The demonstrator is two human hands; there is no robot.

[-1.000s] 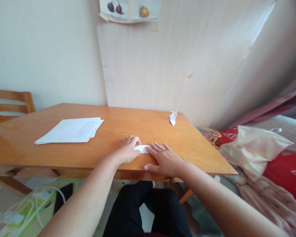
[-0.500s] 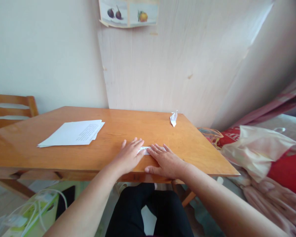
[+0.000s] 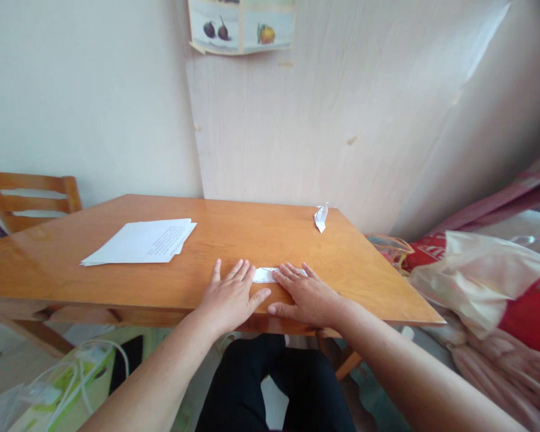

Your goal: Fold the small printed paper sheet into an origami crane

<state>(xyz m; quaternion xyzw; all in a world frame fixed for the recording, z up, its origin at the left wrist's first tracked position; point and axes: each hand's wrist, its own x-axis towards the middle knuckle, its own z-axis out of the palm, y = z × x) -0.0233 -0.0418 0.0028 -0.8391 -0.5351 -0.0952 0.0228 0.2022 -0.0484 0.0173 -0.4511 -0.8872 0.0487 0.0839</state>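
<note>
A narrow folded strip of paper lies flat near the front edge of the wooden table. My right hand rests over its right part, fingers stretched out and covering much of that end. At the strip's left end is my left hand, palm down with the fingers spread; its fingertips are beside the paper or just touching it, I cannot tell which. Neither hand grips anything. Farther back, by the table's right rear corner, stands a small folded paper piece with print on it.
A stack of white sheets, partly printed, lies on the table's left side. A wooden chair stands beyond the left end. Right of the table are a pale plastic bag and red bags. Cables lie at the lower left.
My left hand has moved left off the strip and spread its fingers, so more paper shows. The right hand stays on it. The view has shifted slightly.
</note>
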